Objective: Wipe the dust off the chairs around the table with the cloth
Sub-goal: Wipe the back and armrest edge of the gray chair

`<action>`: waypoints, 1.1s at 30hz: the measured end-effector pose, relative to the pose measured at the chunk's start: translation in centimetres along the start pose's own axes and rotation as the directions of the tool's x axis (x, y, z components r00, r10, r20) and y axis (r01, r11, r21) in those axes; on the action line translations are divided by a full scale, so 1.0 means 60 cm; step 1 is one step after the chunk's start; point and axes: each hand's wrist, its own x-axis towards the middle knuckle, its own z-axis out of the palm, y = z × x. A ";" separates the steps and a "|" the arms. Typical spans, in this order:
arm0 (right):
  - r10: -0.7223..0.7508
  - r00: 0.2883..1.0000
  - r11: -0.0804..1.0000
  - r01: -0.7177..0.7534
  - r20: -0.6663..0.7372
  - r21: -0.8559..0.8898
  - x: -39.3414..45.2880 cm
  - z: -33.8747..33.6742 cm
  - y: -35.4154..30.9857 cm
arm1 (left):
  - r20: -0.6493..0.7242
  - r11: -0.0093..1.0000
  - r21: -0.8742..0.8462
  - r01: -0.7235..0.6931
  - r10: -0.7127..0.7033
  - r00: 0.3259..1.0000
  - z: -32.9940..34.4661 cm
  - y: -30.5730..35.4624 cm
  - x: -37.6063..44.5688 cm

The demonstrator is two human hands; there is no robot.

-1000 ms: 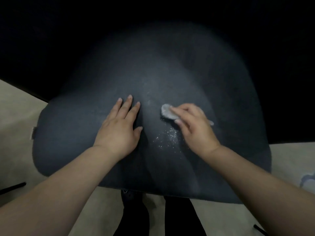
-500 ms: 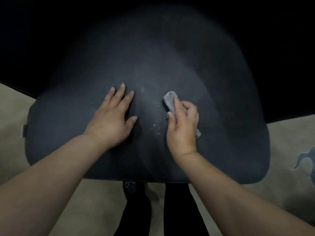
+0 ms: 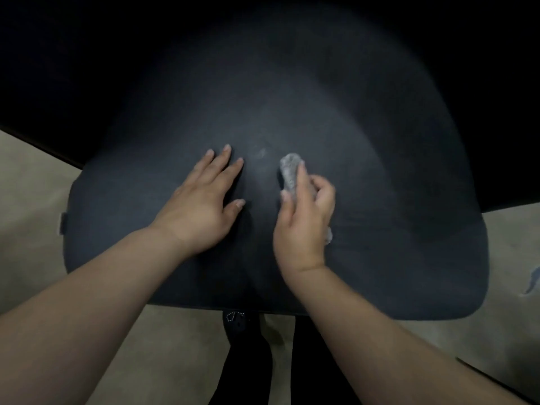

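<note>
Head view, looking down on the dark fabric chair seat, which fills most of the frame. The left hand lies palm down on the seat, left of centre, its fingers straight and slightly spread, the thumb out to the side; it holds nothing and presses flat on the fabric. The right hand lies just beside it, to the right, and the 2 hands do not touch. The right hand grips a crumpled grey cloth: the index finger lies extended along the cloth and the remaining fingers curl round it, with the thumb against its near side. The cloth's far end protrudes beyond the fingertips and rests on the seat near its middle; a small corner of the same cloth shows at the outer edge of the hand, near the wrist. A faint pale smear marks the fabric between the left fingertips and the cloth's tip. The far part of the seat fades into darkness, and its back edge cannot be made out. Beige floor shows at the left, the right and below the seat's front edge. Below that edge stand the person's dark trouser legs, one bearing a small beaded ornament.
</note>
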 end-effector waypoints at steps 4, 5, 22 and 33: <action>-0.001 0.997 0.990 -0.010 -0.079 -0.144 0.083 -0.033 0.029 | -0.051 0.999 -0.026 0.033 -0.034 0.998 -0.001 -0.012 -0.010; 0.003 0.999 0.984 -0.010 -0.039 -0.176 0.093 -0.032 0.031 | -0.064 0.998 -0.027 0.051 -0.053 0.997 0.000 -0.016 -0.016; -0.079 0.986 0.969 0.110 0.144 -0.220 -0.053 -0.010 0.016 | -0.115 0.997 -0.033 0.070 -0.073 0.991 0.017 -0.038 -0.056; -0.129 0.891 0.985 0.063 0.436 0.163 -0.040 -0.037 -0.006 | -0.124 0.991 -0.072 0.109 -0.117 0.985 0.008 -0.069 -0.083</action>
